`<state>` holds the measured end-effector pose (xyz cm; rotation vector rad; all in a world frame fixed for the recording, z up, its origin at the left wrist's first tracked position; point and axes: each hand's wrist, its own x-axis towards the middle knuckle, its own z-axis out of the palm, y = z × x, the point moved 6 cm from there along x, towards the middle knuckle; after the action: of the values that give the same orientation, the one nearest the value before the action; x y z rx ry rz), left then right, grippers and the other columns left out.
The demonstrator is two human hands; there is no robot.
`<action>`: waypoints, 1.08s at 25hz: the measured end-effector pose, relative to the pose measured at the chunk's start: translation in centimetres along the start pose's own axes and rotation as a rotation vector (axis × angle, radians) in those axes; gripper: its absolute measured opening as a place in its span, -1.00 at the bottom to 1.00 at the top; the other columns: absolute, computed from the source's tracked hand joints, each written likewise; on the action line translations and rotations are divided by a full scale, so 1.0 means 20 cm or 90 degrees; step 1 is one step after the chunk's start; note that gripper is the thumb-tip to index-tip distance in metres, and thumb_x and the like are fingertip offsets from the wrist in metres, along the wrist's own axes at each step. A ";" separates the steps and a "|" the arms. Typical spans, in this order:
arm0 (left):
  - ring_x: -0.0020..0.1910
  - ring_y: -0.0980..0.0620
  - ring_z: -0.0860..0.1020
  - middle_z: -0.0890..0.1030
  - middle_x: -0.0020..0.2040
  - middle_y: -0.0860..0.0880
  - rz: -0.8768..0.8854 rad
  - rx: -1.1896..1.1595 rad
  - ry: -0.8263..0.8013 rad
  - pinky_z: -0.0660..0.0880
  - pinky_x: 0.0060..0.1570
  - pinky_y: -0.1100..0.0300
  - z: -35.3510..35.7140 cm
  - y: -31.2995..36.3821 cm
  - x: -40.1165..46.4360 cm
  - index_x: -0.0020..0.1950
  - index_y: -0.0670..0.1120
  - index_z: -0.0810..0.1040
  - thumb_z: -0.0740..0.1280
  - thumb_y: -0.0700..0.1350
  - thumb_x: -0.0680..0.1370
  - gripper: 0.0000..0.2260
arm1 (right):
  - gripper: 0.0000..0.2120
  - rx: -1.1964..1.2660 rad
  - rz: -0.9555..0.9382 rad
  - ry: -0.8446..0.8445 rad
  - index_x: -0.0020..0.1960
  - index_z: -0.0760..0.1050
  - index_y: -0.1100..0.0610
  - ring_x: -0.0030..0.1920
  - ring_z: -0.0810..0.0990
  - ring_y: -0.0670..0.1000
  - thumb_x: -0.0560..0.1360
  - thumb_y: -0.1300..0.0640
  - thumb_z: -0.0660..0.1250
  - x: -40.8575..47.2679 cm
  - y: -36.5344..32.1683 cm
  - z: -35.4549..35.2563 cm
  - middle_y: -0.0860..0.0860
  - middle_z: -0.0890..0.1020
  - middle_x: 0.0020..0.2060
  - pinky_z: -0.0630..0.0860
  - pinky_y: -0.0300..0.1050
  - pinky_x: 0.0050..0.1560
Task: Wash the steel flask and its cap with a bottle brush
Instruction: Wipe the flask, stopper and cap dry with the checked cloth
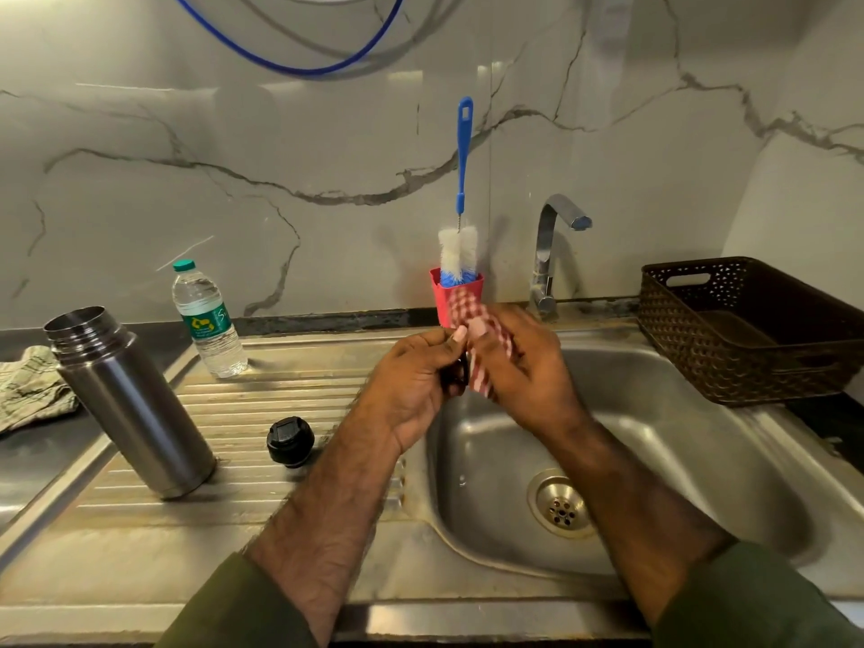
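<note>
Both hands — left (411, 381), right (523, 367) — together, gripping a checked cloth (472, 329) over the sink (701, 460).

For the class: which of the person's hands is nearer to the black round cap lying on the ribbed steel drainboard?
The left. The left hand is just up and right of the black round cap, above the sink's edge. The right hand, holding a red checked cloth, is farther right over the basin.

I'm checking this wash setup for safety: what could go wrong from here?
The open flask stands near the drainboard's left edge, so a knock could topple it. The cap sits on the ribbed slope beside the sink and might roll in. Both hands, left and right, are busy with a checked cloth and a small dark part.
</note>
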<state>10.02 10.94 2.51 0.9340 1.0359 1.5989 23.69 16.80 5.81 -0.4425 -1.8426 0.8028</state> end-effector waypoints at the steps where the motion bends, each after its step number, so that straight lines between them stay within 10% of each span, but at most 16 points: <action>1: 0.12 -0.26 0.63 0.69 0.14 -0.32 0.024 -0.018 -0.007 0.60 0.14 -0.09 0.00 0.01 0.00 0.24 -0.28 0.69 0.48 -0.05 0.57 -0.64 | -0.75 -0.072 -0.090 -0.018 0.27 0.60 0.06 0.09 0.64 -0.08 0.69 -0.02 0.30 -0.02 -0.04 0.02 -0.06 0.63 0.07 0.60 -0.15 0.09; 4: 0.09 -0.18 0.69 0.73 0.09 -0.24 0.211 0.157 -0.062 0.62 0.19 -0.06 0.05 0.10 -0.03 0.22 -0.28 0.70 0.41 -0.19 0.64 -0.78 | -0.74 0.026 -0.057 -0.006 0.24 0.62 0.13 0.07 0.66 0.00 0.71 0.02 0.26 0.02 -0.04 0.04 0.00 0.67 0.03 0.63 -0.03 0.12; 8: 0.07 -0.01 0.61 0.72 0.02 0.12 0.393 0.609 -0.127 0.52 0.17 0.03 0.11 0.10 -0.07 0.14 -0.09 0.76 0.47 -0.13 0.61 -0.86 | -0.58 0.366 0.395 -0.125 0.15 0.70 0.14 0.08 0.70 0.16 0.64 -0.18 0.29 0.01 0.16 0.06 0.22 0.73 0.05 0.57 0.25 0.30; 11: 0.06 0.08 0.52 0.68 0.03 0.17 0.411 0.829 -0.136 0.49 0.14 -0.01 0.11 0.05 -0.06 0.13 -0.04 0.76 0.52 -0.04 0.57 -0.83 | -0.52 0.476 0.588 -0.172 0.13 0.70 0.12 -0.09 0.68 0.13 0.56 -0.27 0.34 -0.08 0.23 0.04 0.20 0.72 -0.01 0.62 0.01 -0.06; 16: -0.28 0.23 0.60 0.72 -0.19 0.06 0.157 0.347 0.042 0.52 -0.17 0.31 0.06 0.06 -0.01 0.10 -0.16 0.73 0.47 -0.20 0.62 -0.91 | -0.62 0.190 0.323 0.119 0.14 0.66 -0.11 0.06 0.71 -0.07 0.58 -0.34 0.28 -0.02 0.19 -0.01 -0.07 0.73 0.02 0.66 0.09 0.14; 21: -0.09 -0.08 0.68 0.75 -0.05 -0.11 0.162 0.274 0.057 0.61 -0.07 0.05 0.07 0.07 -0.01 0.09 -0.12 0.72 0.39 -0.13 0.69 -0.87 | -0.64 -0.165 -0.075 0.131 0.22 0.57 0.05 0.04 0.64 -0.05 0.68 -0.19 0.20 -0.05 0.02 0.01 -0.05 0.62 0.04 0.65 -0.02 -0.03; 27: -0.04 0.07 0.65 0.69 -0.02 0.01 0.471 0.600 -0.014 0.63 0.00 0.14 0.14 0.09 -0.08 0.10 -0.16 0.66 0.38 -0.18 0.63 -0.90 | -0.46 0.468 0.502 -0.049 0.13 0.71 0.15 0.06 0.67 0.19 0.55 -0.31 0.32 -0.01 0.27 0.06 0.17 0.72 0.00 0.54 0.21 0.27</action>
<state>12.45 9.70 4.95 2.1535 1.5781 1.6265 22.33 20.09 1.55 -0.6541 -1.2681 1.9536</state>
